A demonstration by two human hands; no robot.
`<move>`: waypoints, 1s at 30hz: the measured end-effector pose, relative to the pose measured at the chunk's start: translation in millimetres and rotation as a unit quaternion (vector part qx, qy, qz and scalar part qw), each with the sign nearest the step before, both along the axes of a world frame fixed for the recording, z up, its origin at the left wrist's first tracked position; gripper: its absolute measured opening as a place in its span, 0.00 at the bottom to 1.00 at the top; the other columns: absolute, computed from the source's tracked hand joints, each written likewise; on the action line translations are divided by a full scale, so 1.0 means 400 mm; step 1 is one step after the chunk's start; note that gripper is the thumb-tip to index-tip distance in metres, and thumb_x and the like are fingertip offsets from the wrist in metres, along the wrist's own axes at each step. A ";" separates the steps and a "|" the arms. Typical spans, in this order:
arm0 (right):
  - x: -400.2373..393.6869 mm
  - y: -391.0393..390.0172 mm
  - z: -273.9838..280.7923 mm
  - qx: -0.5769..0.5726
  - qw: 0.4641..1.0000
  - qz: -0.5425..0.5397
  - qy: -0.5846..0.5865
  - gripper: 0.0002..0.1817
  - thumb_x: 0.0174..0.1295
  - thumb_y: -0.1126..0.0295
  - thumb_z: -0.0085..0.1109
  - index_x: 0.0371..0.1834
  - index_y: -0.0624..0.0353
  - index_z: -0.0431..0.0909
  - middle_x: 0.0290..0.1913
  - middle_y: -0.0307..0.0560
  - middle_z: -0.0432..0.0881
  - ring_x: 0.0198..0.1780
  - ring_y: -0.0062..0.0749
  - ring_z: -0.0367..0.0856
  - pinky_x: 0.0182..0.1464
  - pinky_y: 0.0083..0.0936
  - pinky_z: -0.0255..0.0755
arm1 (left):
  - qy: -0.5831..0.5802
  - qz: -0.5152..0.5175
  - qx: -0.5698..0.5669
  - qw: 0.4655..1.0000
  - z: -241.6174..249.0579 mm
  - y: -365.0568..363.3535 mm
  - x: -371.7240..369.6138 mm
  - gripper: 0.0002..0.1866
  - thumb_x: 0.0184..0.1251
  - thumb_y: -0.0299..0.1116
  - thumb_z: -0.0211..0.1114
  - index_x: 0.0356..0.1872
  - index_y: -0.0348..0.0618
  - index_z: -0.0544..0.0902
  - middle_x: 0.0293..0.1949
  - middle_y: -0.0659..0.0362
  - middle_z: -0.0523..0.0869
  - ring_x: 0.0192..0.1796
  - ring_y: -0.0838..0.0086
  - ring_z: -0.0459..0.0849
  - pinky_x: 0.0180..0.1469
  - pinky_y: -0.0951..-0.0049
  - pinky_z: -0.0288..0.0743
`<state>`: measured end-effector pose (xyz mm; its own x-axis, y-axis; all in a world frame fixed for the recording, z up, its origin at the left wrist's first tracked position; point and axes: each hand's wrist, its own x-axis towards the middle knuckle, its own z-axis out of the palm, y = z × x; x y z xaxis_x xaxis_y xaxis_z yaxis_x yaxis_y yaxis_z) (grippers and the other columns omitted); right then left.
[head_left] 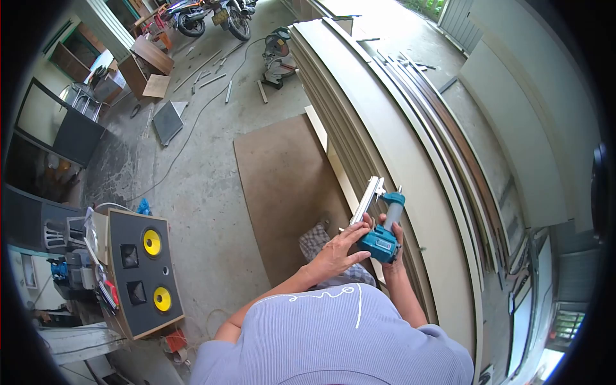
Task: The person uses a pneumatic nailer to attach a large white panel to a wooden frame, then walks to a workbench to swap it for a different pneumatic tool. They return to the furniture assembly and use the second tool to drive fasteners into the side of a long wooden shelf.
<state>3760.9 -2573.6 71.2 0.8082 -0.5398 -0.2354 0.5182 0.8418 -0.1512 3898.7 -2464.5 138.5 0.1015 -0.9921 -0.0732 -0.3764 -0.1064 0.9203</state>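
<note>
A teal nail gun (378,244) with a grey handle and a long silver magazine (364,200) is held in front of my chest. My right hand (397,251) wraps around its body from the right side. From the left, the fingers of my left hand (337,255) lie closed against the magazine and the teal housing; part of their grip is hidden. Just beyond and below the tool runs a tall stack of long cream boards (385,122).
A brown sheet (276,167) lies on the concrete floor left of the stack. A speaker box (142,273) with yellow cones stands at left. Further off are a mitre saw (277,58), scattered strips, a cable (192,131) and motorbikes (218,16). Long strips (449,147) lie at right.
</note>
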 end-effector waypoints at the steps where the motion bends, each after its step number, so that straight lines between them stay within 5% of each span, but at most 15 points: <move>1: 0.051 -0.041 -0.002 -0.022 1.000 0.009 -0.011 0.18 0.58 0.56 0.52 0.47 0.53 0.69 0.57 0.62 0.69 0.52 0.44 0.75 0.57 0.41 0.69 | -0.003 -0.002 0.007 1.000 0.002 -0.035 0.043 0.28 0.59 0.42 0.61 0.59 0.42 0.67 0.62 0.53 0.65 0.64 0.59 0.65 0.63 0.62 0.61; 11: 0.443 -0.360 -0.035 0.044 0.997 0.025 -0.058 0.18 0.60 0.56 0.52 0.46 0.56 0.72 0.57 0.61 0.69 0.52 0.43 0.74 0.58 0.40 0.67 | -0.045 0.042 0.000 0.998 0.030 -0.351 0.406 0.30 0.59 0.46 0.60 0.59 0.39 0.67 0.62 0.50 0.65 0.60 0.54 0.68 0.61 0.58 0.59; 19: 0.506 -0.397 -0.046 0.142 0.989 0.026 -0.018 0.18 0.60 0.55 0.50 0.45 0.57 0.74 0.55 0.59 0.72 0.51 0.42 0.75 0.57 0.40 0.68 | -0.038 -0.002 0.029 0.999 0.030 -0.413 0.506 0.28 0.61 0.46 0.58 0.58 0.41 0.68 0.59 0.48 0.67 0.59 0.57 0.70 0.58 0.61 0.64; 21: 0.498 -0.408 -0.038 0.096 0.993 0.046 0.059 0.19 0.57 0.55 0.54 0.44 0.57 0.74 0.53 0.60 0.73 0.51 0.47 0.76 0.54 0.46 0.70 | -0.031 -0.010 0.010 0.999 0.086 -0.433 0.542 0.27 0.62 0.46 0.57 0.57 0.40 0.69 0.56 0.47 0.72 0.55 0.55 0.74 0.54 0.61 0.67; 23: 0.529 -0.427 0.064 0.044 0.988 0.093 0.117 0.20 0.53 0.57 0.59 0.45 0.58 0.73 0.52 0.63 0.73 0.50 0.45 0.77 0.54 0.41 0.72 | 0.086 -0.048 0.278 0.956 0.162 -0.475 0.598 0.23 0.62 0.47 0.56 0.53 0.43 0.72 0.44 0.48 0.81 0.47 0.56 0.80 0.49 0.62 0.72; 24: 0.525 -0.434 0.056 0.021 0.984 0.111 0.138 0.21 0.54 0.59 0.59 0.47 0.57 0.70 0.47 0.58 0.76 0.48 0.44 0.78 0.51 0.40 0.75 | 0.044 -0.006 0.169 0.985 0.092 -0.469 0.604 0.20 0.63 0.48 0.56 0.50 0.46 0.74 0.36 0.49 0.84 0.41 0.57 0.83 0.47 0.63 0.74; 25: 0.537 -0.441 0.066 -0.007 0.980 0.125 0.157 0.20 0.54 0.61 0.59 0.48 0.56 0.68 0.44 0.53 0.77 0.46 0.42 0.79 0.49 0.38 0.76 | 0.035 -0.006 0.211 0.977 0.095 -0.492 0.626 0.23 0.65 0.46 0.55 0.54 0.41 0.72 0.42 0.52 0.82 0.35 0.71 0.82 0.41 0.72 0.76; 30: 0.674 -0.520 0.172 -0.148 0.947 0.177 0.224 0.21 0.58 0.60 0.57 0.50 0.59 0.67 0.42 0.46 0.77 0.39 0.28 0.80 0.41 0.26 0.77 | 0.081 0.091 0.158 0.980 0.074 -0.592 0.701 0.28 0.66 0.50 0.52 0.55 0.33 0.69 0.43 0.50 0.80 0.42 0.71 0.80 0.48 0.74 0.73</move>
<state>4030.6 -2781.8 139.9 0.8055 -0.3499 -0.4782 0.0398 0.8371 -0.5455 4179.3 -2701.4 168.2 0.2370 -0.8834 -0.4043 -0.1764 -0.4483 0.8763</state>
